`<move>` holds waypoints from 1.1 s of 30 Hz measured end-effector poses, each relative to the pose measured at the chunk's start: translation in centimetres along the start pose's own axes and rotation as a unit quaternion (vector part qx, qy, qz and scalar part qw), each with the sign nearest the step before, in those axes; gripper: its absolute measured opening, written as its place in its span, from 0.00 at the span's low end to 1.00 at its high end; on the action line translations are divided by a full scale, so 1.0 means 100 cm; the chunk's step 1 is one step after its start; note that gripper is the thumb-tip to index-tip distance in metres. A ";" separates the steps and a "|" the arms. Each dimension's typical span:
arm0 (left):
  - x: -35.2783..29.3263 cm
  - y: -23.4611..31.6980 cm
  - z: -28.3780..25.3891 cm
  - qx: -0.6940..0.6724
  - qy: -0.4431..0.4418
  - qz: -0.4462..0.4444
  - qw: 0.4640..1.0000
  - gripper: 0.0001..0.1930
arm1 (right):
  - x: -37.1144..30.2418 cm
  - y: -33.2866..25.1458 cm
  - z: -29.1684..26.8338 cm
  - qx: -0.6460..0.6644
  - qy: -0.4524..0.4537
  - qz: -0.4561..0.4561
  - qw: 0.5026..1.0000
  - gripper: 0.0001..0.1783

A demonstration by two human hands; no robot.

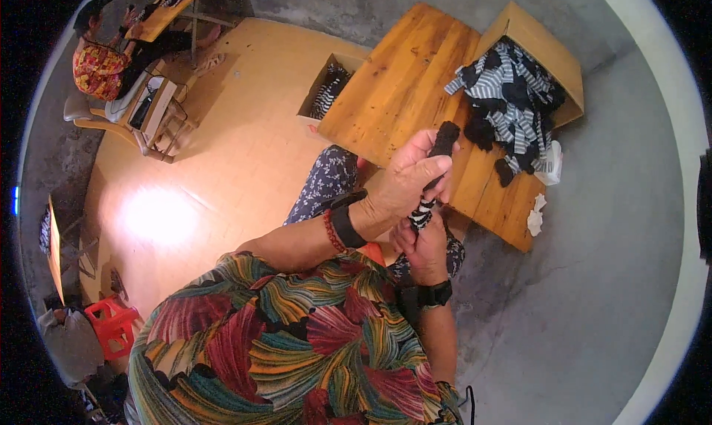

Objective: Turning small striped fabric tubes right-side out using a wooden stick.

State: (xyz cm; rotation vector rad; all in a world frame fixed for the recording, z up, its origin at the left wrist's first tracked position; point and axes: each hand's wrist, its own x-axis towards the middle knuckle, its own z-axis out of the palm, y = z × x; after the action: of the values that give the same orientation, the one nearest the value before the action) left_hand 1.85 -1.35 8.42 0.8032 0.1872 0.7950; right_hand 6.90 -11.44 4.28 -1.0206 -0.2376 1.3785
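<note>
Between my hands is a knitted sock (pixel 445 139), with a fuzzy black end pointing up and a black-and-white striped part below. My left hand (pixel 408 174) is closed around the black part, its thumb lying across the front. Just beneath it, my right hand (pixel 424 248) grips the striped part (pixel 421 216). The lower end of the sock is hidden in my right fingers. Both hands are above my lap, by the near edge of the wooden table (pixel 404 76).
A cardboard box (pixel 565 73) lies tipped on the table, spilling a heap of striped and black knitwear (pixel 512 99). Crumpled white paper (pixel 535 216) is at the table's right edge. Another box (pixel 311 99) stands left of it. A person (pixel 104 65) sits far left; a red stool (pixel 113 327) is lower left.
</note>
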 end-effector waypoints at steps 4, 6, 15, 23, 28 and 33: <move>0.013 0.008 -0.015 -0.065 -0.027 -0.024 0.997 0.13 | -0.003 -0.011 -0.010 -0.101 -0.014 -0.005 0.995 0.14; 0.021 0.020 -0.017 -0.165 -0.058 -0.087 0.981 0.12 | -0.004 -0.010 -0.018 -0.117 0.007 -0.015 0.993 0.14; 0.027 -0.005 -0.005 -0.184 0.022 0.064 0.981 0.10 | -0.002 0.006 -0.014 -0.052 0.046 -0.047 0.996 0.15; 0.018 -0.004 -0.016 -0.166 -0.027 -0.011 0.986 0.08 | -0.010 -0.011 -0.021 -0.103 -0.003 0.033 0.994 0.14; 0.020 -0.007 -0.023 -0.136 -0.021 -0.030 0.990 0.07 | -0.011 0.000 -0.047 -0.195 0.031 -0.008 0.980 0.12; 0.016 -0.019 -0.018 -0.075 0.053 -0.015 0.996 0.07 | -0.007 0.009 -0.035 -0.149 0.071 -0.024 0.986 0.11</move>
State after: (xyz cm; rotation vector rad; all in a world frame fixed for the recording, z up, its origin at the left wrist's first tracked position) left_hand 3.25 0.00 6.09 0.6169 0.2308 0.8147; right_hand 8.54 -13.77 1.93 -1.3466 -0.3676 1.2434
